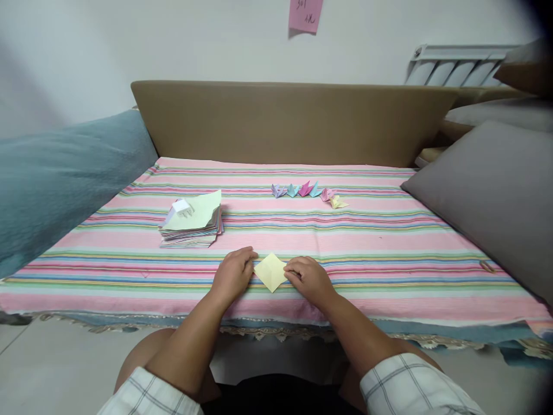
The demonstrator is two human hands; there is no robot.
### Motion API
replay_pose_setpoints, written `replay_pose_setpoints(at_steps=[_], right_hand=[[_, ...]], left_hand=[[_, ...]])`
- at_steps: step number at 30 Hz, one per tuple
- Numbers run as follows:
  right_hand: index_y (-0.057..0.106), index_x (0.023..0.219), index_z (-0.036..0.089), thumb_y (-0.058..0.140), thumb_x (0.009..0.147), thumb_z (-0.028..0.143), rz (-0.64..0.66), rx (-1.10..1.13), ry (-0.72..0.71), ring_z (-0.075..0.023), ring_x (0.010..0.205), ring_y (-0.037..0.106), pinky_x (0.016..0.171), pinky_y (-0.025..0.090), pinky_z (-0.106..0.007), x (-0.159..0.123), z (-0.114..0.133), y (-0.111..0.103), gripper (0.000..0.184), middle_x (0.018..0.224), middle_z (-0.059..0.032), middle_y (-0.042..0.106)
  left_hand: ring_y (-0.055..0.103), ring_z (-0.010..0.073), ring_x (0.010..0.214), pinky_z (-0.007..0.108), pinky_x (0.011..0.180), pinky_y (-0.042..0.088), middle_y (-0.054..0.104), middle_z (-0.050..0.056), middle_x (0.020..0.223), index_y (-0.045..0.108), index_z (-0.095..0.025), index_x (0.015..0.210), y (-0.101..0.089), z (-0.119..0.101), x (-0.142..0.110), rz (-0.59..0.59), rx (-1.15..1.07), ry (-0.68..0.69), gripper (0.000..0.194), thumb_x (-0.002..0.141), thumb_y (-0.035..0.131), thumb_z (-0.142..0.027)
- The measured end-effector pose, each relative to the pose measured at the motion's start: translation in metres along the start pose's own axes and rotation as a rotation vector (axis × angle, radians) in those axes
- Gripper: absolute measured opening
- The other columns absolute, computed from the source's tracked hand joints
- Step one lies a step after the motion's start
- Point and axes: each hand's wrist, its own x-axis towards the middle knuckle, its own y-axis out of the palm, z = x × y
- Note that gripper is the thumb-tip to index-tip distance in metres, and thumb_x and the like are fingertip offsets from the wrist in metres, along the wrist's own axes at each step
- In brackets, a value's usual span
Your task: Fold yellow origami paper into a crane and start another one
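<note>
A small pale yellow paper [271, 272], folded into a diamond shape with a crease down its middle, lies on the striped cloth in front of me. My left hand [234, 275] is at its left corner, thumb against the edge and fingers curled. At the opposite corner, my right hand [310, 280] pinches the paper between thumb and fingers. Beyond the hands, several folded paper cranes [306, 189] in purple, blue, pink and yellow form a row. To the left is a stack of paper sheets [190, 235], with a pale green sheet on top and a small white block [181, 207] on that.
Pink striped cloth [354, 242] covers the seat of a sofa with a brown backrest [280, 121]. A blue-green covered armrest [69, 167] stands left and a grey cushion [492, 190] right. A small ring-like object [487, 266] lies near the cushion. A pink note [305, 14] hangs on the wall.
</note>
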Motion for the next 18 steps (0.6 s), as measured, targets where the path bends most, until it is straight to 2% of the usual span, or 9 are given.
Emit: replay_pose_setpoints(at_steps=[4,10,15,18], right_hand=[[0.068,0.087,0.023,0.058,0.081,0.022,0.003,0.015,0.021,-0.019,0.087,0.058,0.079,0.043,-0.033,0.0,0.0,-0.002,0.011,0.092,-0.0032,0.067],[0.068,0.087,0.023,0.059,0.081,0.022,0.0,0.015,0.02,-0.0188,0.088,0.058,0.079,0.043,-0.033,0.0,0.0,0.0,0.011,0.092,-0.0025,0.067],[0.068,0.088,0.023,0.058,0.081,0.023,0.012,0.009,0.031,-0.0191,0.089,0.057,0.079,0.043,-0.033,0.0,0.0,-0.001,0.012,0.093,-0.0029,0.067],[0.067,0.093,0.023,0.058,0.081,0.023,0.029,-0.005,0.04,-0.0195,0.09,0.057,0.081,0.043,-0.033,0.001,0.001,-0.002,0.015,0.096,-0.0032,0.066]], left_hand=[[0.05,0.0221,0.117,0.037,0.1,0.038,0.057,0.005,0.124,0.068,-0.022,0.098,-0.003,0.002,-0.003,0.085,-0.047,-0.009,0.035,0.073,0.045,-0.014],[0.048,0.0216,0.12,0.035,0.098,0.039,0.054,0.006,0.129,0.067,-0.021,0.083,-0.005,-0.008,-0.003,0.096,-0.223,-0.066,0.019,0.071,0.053,-0.02],[0.045,0.0237,0.122,0.041,0.101,0.034,0.051,0.004,0.132,0.068,-0.025,0.086,-0.001,-0.016,-0.003,0.116,-0.145,-0.076,0.019,0.075,0.054,-0.031],[0.041,0.0256,0.125,0.045,0.104,0.028,0.046,0.002,0.137,0.069,-0.028,0.093,0.004,-0.02,-0.004,0.12,-0.052,-0.062,0.023,0.075,0.054,-0.03]])
